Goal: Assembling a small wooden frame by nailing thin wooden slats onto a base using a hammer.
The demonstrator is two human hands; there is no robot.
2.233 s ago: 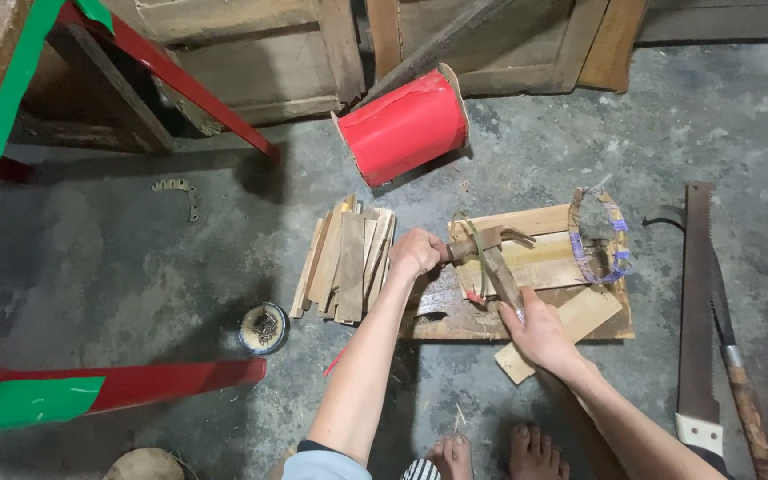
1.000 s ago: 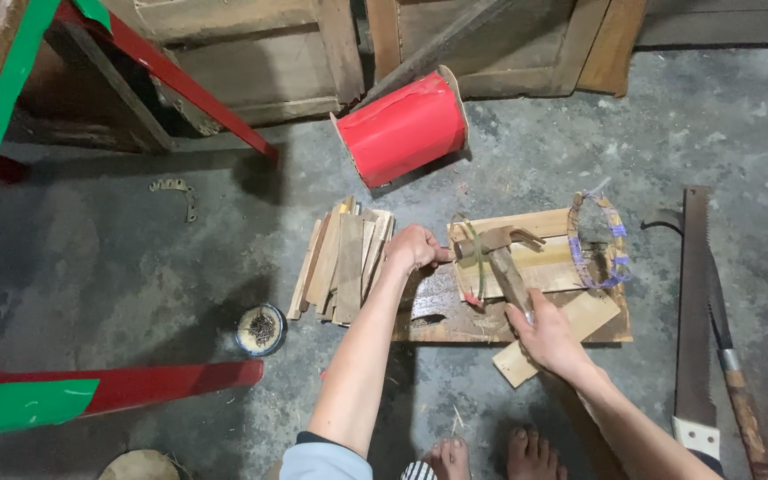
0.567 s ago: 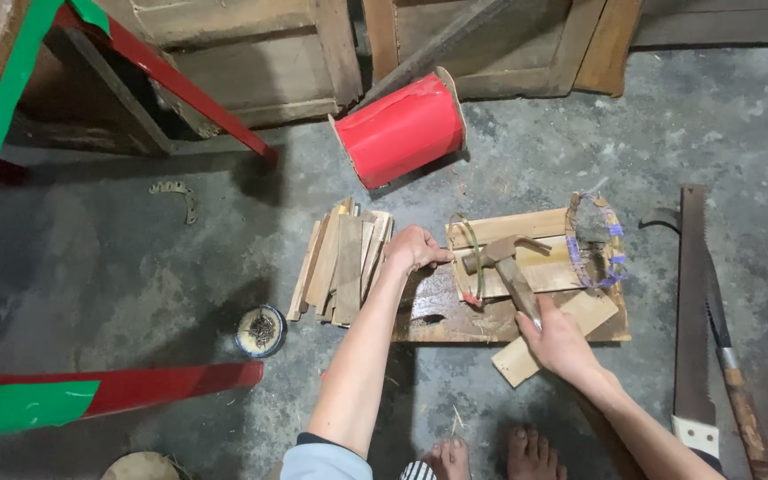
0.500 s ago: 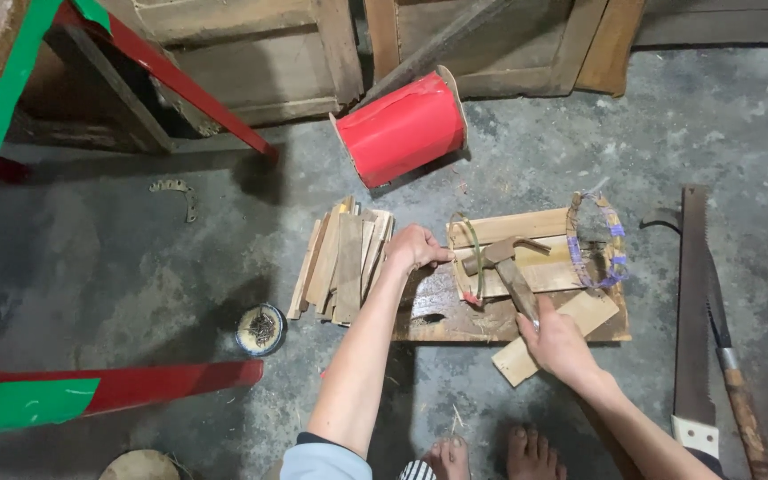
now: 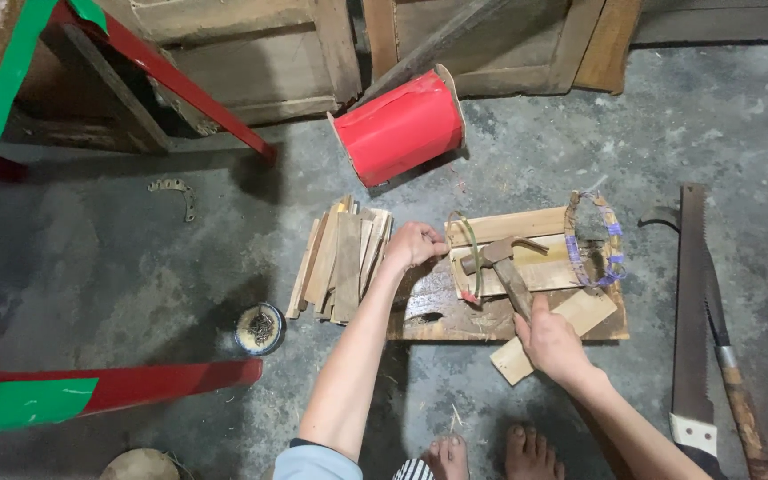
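Wood strips left of board.

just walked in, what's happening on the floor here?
A person crouched on the concrete floor grips a hammer in the right hand, its head over a thin hoop standing on a wooden board. The left hand steadies the hoop. Wood strips lie left of the board, a saw to its right.

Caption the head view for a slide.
Right hand grips a hammer over a wooden board; left hand steadies a thin strip.
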